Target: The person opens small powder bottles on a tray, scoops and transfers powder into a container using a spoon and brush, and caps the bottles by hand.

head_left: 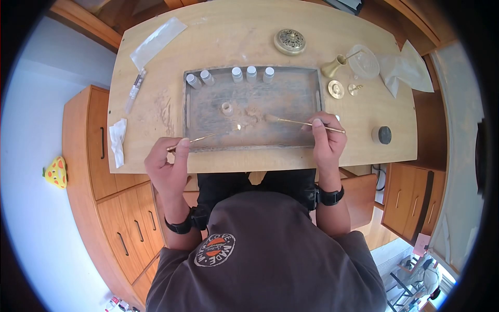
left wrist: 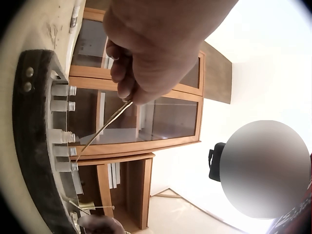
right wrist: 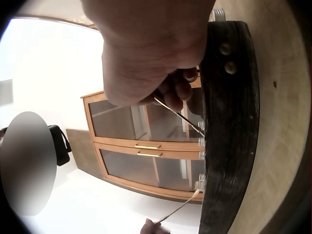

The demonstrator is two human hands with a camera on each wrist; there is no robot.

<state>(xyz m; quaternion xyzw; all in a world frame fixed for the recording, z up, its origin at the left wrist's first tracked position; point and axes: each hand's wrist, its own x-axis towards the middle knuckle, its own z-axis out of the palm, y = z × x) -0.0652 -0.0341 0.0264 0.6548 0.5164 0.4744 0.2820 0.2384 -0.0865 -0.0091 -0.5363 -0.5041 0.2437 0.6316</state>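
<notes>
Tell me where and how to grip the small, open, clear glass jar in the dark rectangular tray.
I'd pinch opposite sides of the small, open, clear glass jar just below its rim, coming from above and the left. It looks upright, its round mouth facing up; loose brown powder lies to its right, while the dark rectangular tray is open to its left.

Head view: from high up, steeply down over the shirt [head_left: 270, 249] onto tabletop [head_left: 364, 132] and whole tray [head_left: 291, 93]; widest, round-edged. Left wrist view: low, very near left hand [left wrist: 151, 53], rolled sideways, tray wall along picture left, cabinet [left wrist: 175, 117] behind. Right wrist view: likewise low and rolled, close under right hand [right wrist: 151, 48], tray wall at picture right. Wrist views share tray, bottles [left wrist: 62, 136], cabinet, both hands; head view shares all but the glass-doored cabinet, seemingly. Backgrounds washed out.
</notes>
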